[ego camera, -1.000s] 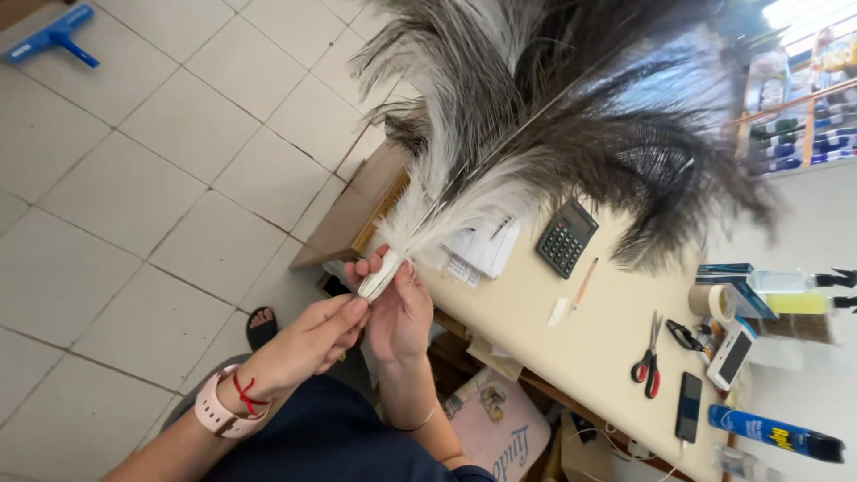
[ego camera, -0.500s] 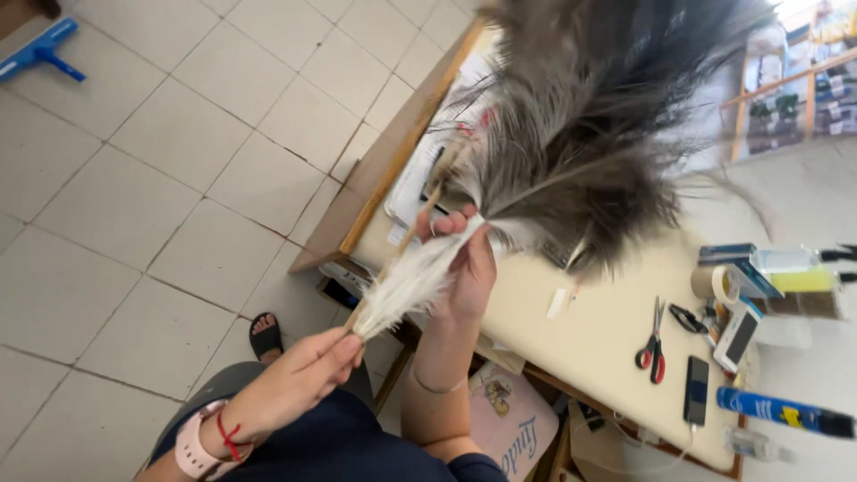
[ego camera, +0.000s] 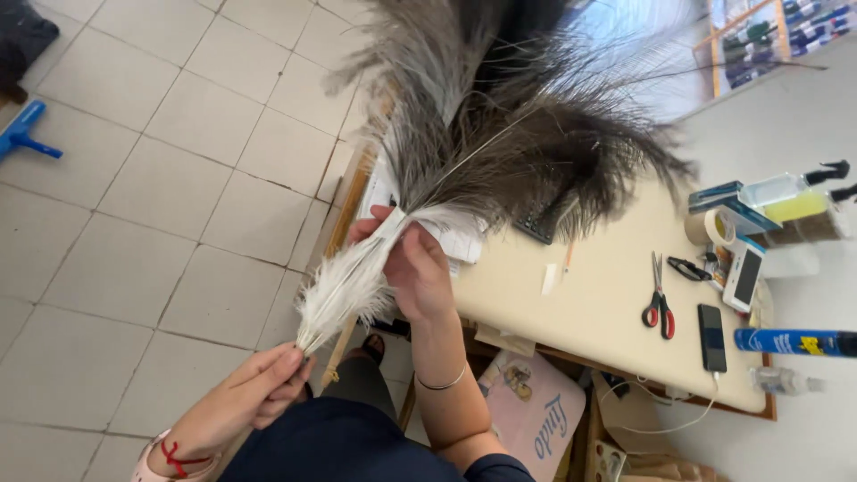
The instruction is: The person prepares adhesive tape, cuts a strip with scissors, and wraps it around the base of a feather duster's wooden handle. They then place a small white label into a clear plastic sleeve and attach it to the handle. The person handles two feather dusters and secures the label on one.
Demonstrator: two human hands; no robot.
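At the far left, a blue tool (ego camera: 27, 132) lies on the pale tiled floor (ego camera: 143, 214), well apart from the person. Lower down, the left hand (ego camera: 254, 397) comes up from the bottom edge, a pink watch strap and a red thread at its wrist. Its fingertips pinch the bare tips of the quills at the bottom end of a bundle of feathers (ego camera: 446, 170), so this hand is closed on the bundle's lowest point.

The bundle runs upward and to the right from there. Its lower part is white and fluffy, hanging over the floor just beside the wooden edge of the table (ego camera: 607, 295). Higher up, the right hand (ego camera: 415, 268) wraps around the stems where the white fluff gives way to long grey and dark brown plumes, the fingers clenched on the bundle. A thin bangle sits on that forearm. Above the hand, the plumes fan out wide over the near end of the table and partly cover a dark calculator (ego camera: 538, 228) and some white papers (ego camera: 460, 241).

Further right on the cream tabletop lie red-handled scissors (ego camera: 659, 299), then a black phone (ego camera: 711, 337) with a white cable, and near the wall a roll of tape (ego camera: 703, 226), a white device (ego camera: 743, 275) and spray bottles (ego camera: 790, 192). A blue tube (ego camera: 790, 342) lies at the right edge.
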